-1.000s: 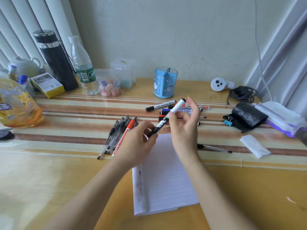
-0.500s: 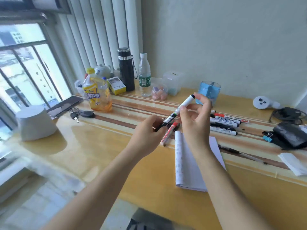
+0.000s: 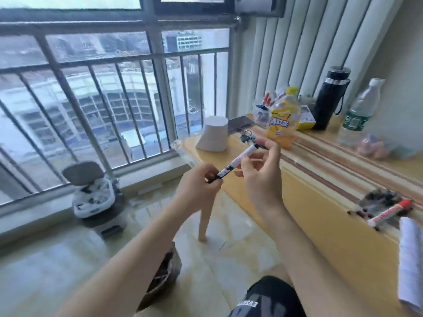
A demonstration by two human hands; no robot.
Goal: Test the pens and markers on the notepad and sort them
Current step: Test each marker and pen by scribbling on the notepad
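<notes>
Aloft, both hands (image 3: 197, 182) (image 3: 261, 177) pinch marker (image 3: 242, 157).

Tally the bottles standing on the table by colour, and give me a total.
Black bottle: 1
Clear bottle: 1
Yellow bottle: 1
Total: 3

The left hand (image 3: 199, 184) and right hand (image 3: 261, 170), gripping the marker (image 3: 240, 159), hang over open floor off the table (image 3: 309, 202) end; the table's near strip gives passage up to the red marker (image 3: 389, 212) and notepad (image 3: 412, 259) (both at the frame's right edge); along the far side stand a grey cone (image 3: 214, 136), keys (image 3: 247, 137), an orange bottle (image 3: 283, 120), a black flask (image 3: 329, 99) and a water bottle (image 3: 361, 110); pink lumps (image 3: 375, 147), perhaps erasers, blur beside it.
</notes>
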